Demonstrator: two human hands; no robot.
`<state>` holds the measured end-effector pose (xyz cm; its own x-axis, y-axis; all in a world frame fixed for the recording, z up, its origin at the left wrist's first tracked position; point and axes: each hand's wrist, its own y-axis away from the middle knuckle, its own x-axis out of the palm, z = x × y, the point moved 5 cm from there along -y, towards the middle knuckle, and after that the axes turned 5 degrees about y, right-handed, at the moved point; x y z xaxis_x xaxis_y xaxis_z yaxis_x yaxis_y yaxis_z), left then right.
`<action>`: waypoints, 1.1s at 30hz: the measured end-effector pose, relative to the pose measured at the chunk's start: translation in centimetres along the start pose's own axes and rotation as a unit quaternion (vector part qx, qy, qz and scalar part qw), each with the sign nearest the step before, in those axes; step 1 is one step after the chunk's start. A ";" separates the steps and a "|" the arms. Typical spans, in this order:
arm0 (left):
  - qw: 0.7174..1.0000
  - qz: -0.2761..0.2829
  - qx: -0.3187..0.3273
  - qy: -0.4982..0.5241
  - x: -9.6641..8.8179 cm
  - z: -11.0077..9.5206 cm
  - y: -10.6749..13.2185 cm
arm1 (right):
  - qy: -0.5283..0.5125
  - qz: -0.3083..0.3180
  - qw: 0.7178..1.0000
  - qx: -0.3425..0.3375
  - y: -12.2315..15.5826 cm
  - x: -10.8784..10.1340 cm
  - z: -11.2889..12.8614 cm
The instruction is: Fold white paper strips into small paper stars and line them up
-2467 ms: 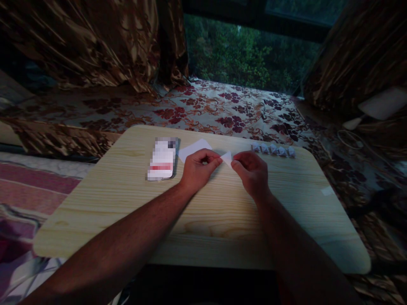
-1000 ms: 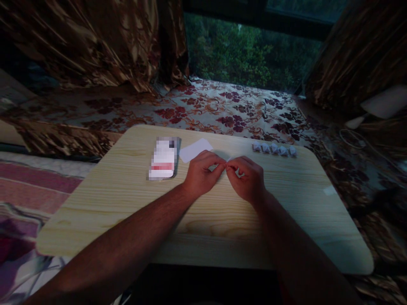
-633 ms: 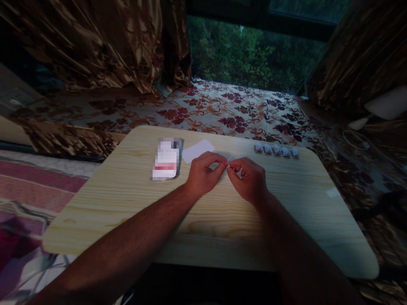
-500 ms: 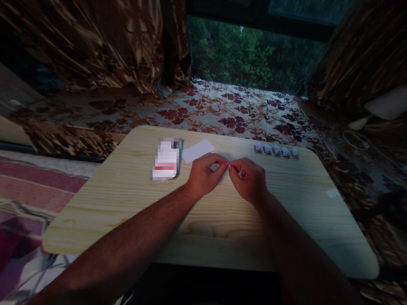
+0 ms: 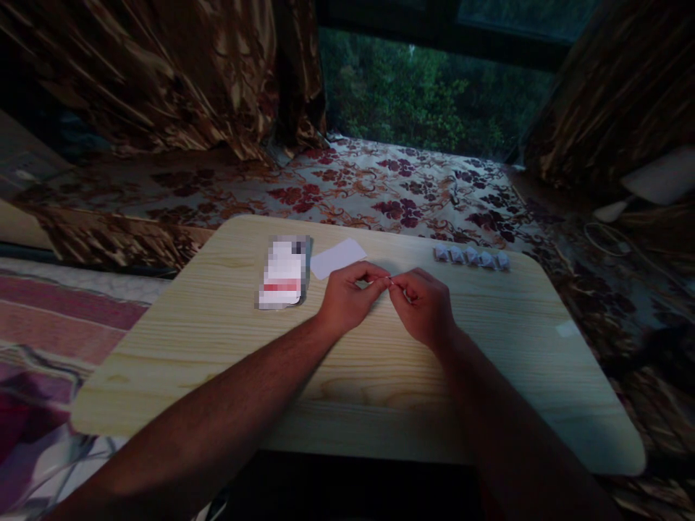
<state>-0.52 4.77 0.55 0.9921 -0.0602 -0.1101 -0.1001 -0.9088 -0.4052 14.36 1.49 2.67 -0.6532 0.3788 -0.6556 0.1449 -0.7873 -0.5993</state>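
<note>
My left hand (image 5: 346, 298) and my right hand (image 5: 424, 307) meet fingertip to fingertip over the middle of a light wooden table (image 5: 358, 376). Both pinch a small folded white paper piece (image 5: 389, 278), of which only a sliver shows between the fingers. A flat white paper slip (image 5: 337, 257) lies just beyond my left hand. A row of several small folded paper pieces (image 5: 471, 257) sits at the far right of the table.
A blurred white and red rectangular object (image 5: 282, 275) lies left of the paper slip. Floral bedding (image 5: 380, 184) spreads behind the table, with brown curtains (image 5: 163, 72) and a window onto trees (image 5: 423, 94) beyond. A white cable (image 5: 600, 235) lies at the right.
The white triangle of paper that showed openly between my hands 2.5 s ago is now folded small and nearly hidden. My hands have drawn together until the fingertips touch.
</note>
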 end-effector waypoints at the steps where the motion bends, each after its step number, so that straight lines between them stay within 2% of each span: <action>1: 1.000 -0.001 -0.009 0.007 0.0 0.1 0.0 | 0.000 -0.001 1.000 0.000 0.0 0.0 0.0; 6: 0.997 -0.017 -0.055 0.056 0.0 0.8 -0.2 | -0.016 -0.016 0.999 0.031 -0.1 -0.2 -0.5; 10: 0.991 -0.027 -0.088 0.097 0.0 1.1 -0.3 | -0.076 -0.034 0.993 0.081 -0.1 -0.1 -1.3; 17: 0.982 -0.009 -0.124 0.144 0.4 1.0 -0.3 | -0.182 -0.003 0.965 0.188 0.2 0.8 -2.6; 21: 0.979 0.009 -0.137 0.151 0.7 1.0 -0.2 | -0.206 -0.011 0.958 0.200 0.3 1.0 -2.8; 24: 0.979 -0.004 -0.140 0.145 0.5 1.1 -0.1 | -0.276 -0.015 0.935 0.220 0.4 1.4 -2.9; 27: 0.979 -0.020 -0.144 0.145 0.3 1.1 -0.2 | -0.319 0.006 0.915 0.247 0.5 1.8 -3.0; 30: 0.976 -0.028 -0.150 0.156 0.2 1.1 -0.2 | -0.312 0.033 0.914 0.258 0.4 1.8 -2.8; 33: 0.974 -0.036 -0.158 0.156 0.2 1.0 -0.2 | -0.302 0.031 0.915 0.266 0.3 1.6 -2.6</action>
<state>-0.40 5.32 -0.29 0.9752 -0.0703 0.2101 -0.0508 -0.9940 -0.0972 15.31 3.08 0.26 -0.9709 0.1142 -0.2104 -0.0818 -0.9842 -0.1567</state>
